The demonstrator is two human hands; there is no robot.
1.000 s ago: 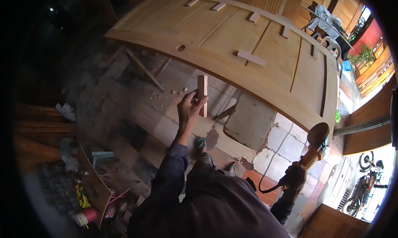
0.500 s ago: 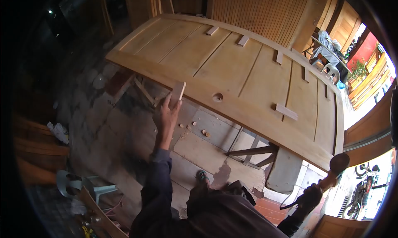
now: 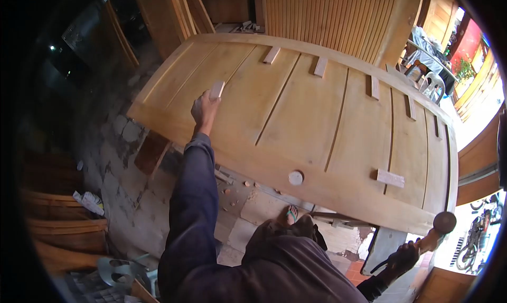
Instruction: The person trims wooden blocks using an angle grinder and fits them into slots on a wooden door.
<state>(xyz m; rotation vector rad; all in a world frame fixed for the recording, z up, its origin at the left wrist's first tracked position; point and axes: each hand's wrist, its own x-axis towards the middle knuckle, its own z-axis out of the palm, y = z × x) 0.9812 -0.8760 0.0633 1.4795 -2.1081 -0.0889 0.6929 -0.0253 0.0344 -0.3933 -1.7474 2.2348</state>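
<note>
My left hand (image 3: 205, 112) is closed around a small flat wooden block (image 3: 217, 89) and reaches over the left part of a large wooden door panel (image 3: 311, 128). Whether the block touches the panel, I cannot tell. Down at the right, by the panel's near right corner, my right hand (image 3: 404, 259) grips a wooden mallet (image 3: 444, 222) with a round dark head. Several similar blocks lie along the panel's far edge, one of them a block (image 3: 320, 67) across a groove. Nearer me on the right lies another wooden block (image 3: 390, 178). A round hole (image 3: 296, 178) marks the panel's near rail.
A slatted wooden panel (image 3: 327, 23) stands behind the work. Plastic chairs are at the lower left (image 3: 117, 271) and far right (image 3: 433, 86). Wood scraps (image 3: 246, 184) litter the floor beneath the near edge. A motorcycle (image 3: 473, 239) stands outside at right.
My left hand has carried its block from the panel's near edge inward over the boards. The view has shifted with my body closer to the panel. My right hand still holds the mallet.
</note>
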